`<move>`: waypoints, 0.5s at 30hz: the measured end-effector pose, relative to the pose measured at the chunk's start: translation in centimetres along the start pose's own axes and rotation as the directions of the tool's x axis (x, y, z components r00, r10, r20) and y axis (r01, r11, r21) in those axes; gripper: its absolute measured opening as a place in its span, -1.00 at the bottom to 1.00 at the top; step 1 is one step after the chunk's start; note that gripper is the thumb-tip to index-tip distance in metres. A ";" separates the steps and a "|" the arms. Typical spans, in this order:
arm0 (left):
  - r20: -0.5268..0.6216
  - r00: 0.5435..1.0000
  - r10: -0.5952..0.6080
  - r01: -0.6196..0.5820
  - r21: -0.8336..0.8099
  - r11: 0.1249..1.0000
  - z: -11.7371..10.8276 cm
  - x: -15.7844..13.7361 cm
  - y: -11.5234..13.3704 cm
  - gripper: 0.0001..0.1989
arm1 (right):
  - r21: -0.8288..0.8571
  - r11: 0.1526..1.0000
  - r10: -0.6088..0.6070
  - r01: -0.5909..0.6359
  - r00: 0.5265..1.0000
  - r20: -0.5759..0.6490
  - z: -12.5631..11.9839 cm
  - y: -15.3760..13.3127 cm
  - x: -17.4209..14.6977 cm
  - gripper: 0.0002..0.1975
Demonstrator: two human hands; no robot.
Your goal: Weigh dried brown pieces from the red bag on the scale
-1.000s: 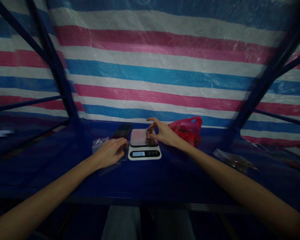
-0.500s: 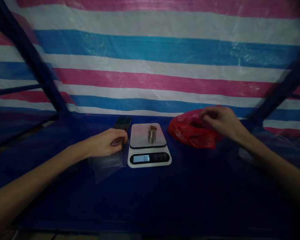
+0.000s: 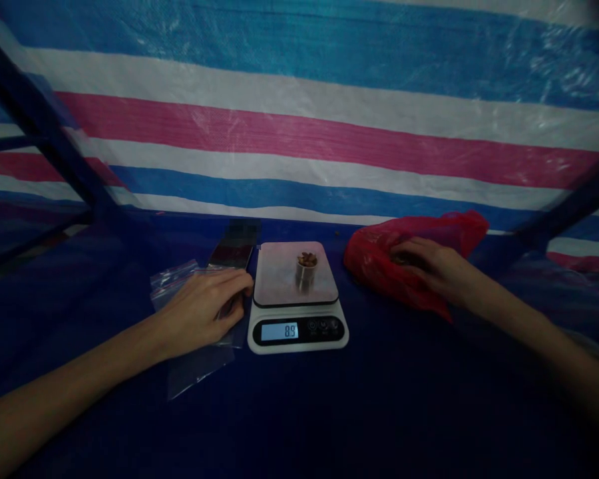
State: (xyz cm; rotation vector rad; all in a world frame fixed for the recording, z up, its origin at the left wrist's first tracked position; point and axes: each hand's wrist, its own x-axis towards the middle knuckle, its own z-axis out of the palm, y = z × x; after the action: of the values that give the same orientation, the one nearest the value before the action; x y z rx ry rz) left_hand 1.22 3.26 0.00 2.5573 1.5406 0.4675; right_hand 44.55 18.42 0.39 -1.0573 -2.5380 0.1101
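Resting left hand [image 3: 207, 307] flat, open, on clear bags [image 3: 190, 332]; right hand [image 3: 429, 269] fingers inside red bag [image 3: 404, 256], grip unclear.

Behind the white scale [image 3: 298, 313] with its silver plate and pale-blue lit display hangs a tarpaulin [image 3: 329, 133] striped blue, white and pink. Right of the scale lies a red plastic bag [image 3: 379, 259] — left of it clear plastic bags [image 3: 190, 319], all on a dark blue table [image 3: 379, 399].
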 end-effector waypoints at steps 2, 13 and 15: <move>-0.002 1.000 -0.008 0.008 0.005 1.000 0.0 0.0 0.1 -0.89 | -0.010 1.000 -0.019 0.019 1.000 -0.006 0.0 -0.4 0.0 -0.74; -0.045 0.999 0.019 -0.017 0.046 0.999 0.2 0.0 0.1 -0.87 | -0.068 0.998 -0.014 0.010 0.999 -0.046 0.2 -1.2 0.1 -0.68; -0.049 0.998 0.035 -0.032 0.060 0.998 0.4 -0.1 -0.1 -0.85 | -0.063 0.998 0.007 -0.010 0.999 -0.050 -0.1 -1.5 0.0 -0.71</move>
State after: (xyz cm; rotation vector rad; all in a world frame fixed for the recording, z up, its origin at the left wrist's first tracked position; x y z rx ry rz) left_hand 1.19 3.28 -0.44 2.6391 1.5531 0.5010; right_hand 43.60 17.39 0.81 -1.0809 -2.5078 0.0053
